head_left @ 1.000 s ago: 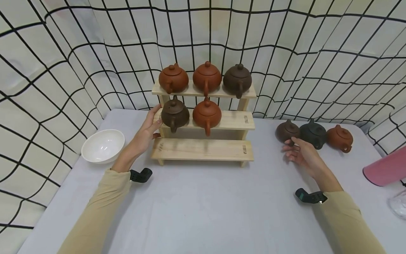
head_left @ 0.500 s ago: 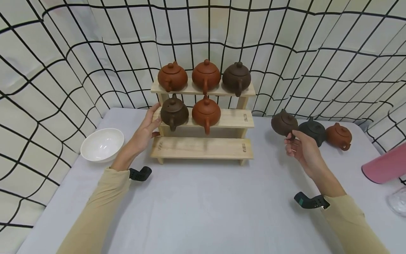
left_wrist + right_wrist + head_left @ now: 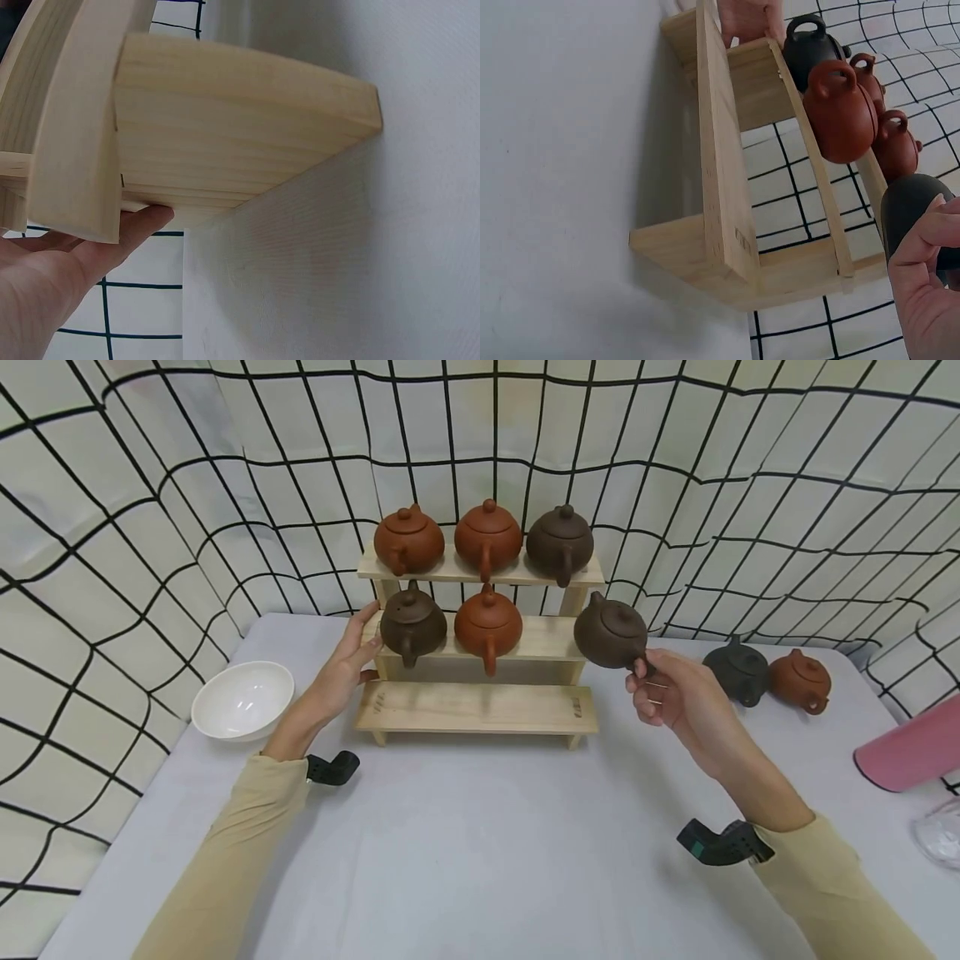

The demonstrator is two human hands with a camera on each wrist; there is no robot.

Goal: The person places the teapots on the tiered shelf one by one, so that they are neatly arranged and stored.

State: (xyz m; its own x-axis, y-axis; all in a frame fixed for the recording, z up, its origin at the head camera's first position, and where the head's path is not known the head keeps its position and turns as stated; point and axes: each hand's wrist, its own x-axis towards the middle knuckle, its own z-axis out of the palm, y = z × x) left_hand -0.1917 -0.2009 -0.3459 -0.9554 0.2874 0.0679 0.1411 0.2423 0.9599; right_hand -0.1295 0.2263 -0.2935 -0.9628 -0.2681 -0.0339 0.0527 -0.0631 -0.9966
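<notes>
My right hand (image 3: 682,702) pinches a dark brown teapot (image 3: 611,631) by its handle. That teapot is tilted, in front of the right end of the middle shelf; I cannot tell whether it touches the wood. On the left, my left hand (image 3: 341,672) grips the end of the three-tier wooden stand (image 3: 480,708), thumb and fingers around the middle shelf's end. A brown teapot (image 3: 412,625) and a reddish-brown teapot (image 3: 488,628) sit on that middle shelf. Along the top shelf stand two reddish-brown teapots (image 3: 409,542) and a dark teapot (image 3: 560,543).
A dark green-grey teapot (image 3: 738,672) and an orange-brown teapot (image 3: 799,681) stand on the white table at right. A white bowl (image 3: 243,700) lies at left. At the right edge are a pink cylinder (image 3: 911,743) and a clear object (image 3: 939,835). Black netting (image 3: 495,464) surrounds the table's back and sides.
My right hand has lifted the dark brown teapot off the table and carried it left to the middle shelf's right end. The left hand stays on the stand.
</notes>
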